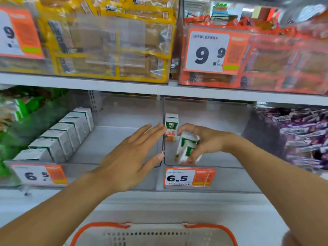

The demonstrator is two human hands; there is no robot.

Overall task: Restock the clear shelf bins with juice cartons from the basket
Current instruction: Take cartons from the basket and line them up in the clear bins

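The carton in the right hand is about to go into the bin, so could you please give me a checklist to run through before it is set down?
1. Grip: right hand holds the carton with curled fingers. Ok.
2. Carton upright: it is tilted. Not ok.
3. Right bin has free floor: only one standing carton at the back left. Ok.
4. Left hand out of the way: open, by the divider between the bins. Ok.
5. Carton's front facing outward: blurred. Cannot tell.
6. More cartons in the basket: contents out of view. Cannot tell.
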